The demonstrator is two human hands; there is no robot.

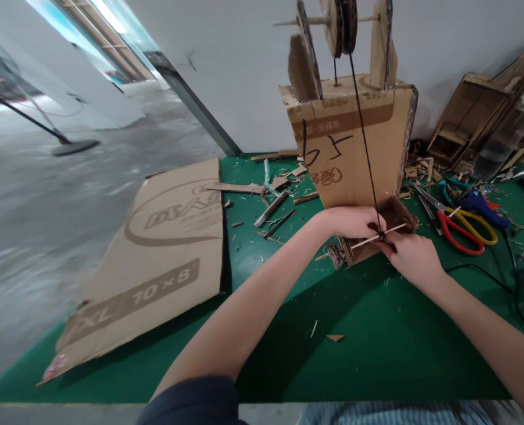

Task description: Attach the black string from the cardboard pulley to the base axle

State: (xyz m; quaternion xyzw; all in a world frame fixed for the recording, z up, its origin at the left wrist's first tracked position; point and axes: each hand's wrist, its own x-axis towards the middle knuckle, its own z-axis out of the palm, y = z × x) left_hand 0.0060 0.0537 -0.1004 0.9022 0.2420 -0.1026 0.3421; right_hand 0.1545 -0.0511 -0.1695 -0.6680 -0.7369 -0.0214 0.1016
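A tall cardboard tower (345, 141) stands on the green table (368, 348), with a spool of wheels on a stick at its top. A black string (363, 130) runs down from the spool to a thin wooden skewer (397, 229) at the tower's foot. My left hand (349, 221) is closed around the small cardboard piece (399, 209) at the base, by the skewer. My right hand (410, 251) pinches the skewer where the string meets it. A small cardboard wheel (336, 255) sits on the skewer's left end.
A large flat cardboard sheet (155, 260) marked "10×8" overhangs the table's left edge. Red and yellow scissors (463, 227), a blue glue gun (483, 206) and its black cord lie right. Cardboard scraps litter the back. A cardboard box (474, 118) leans against the wall.
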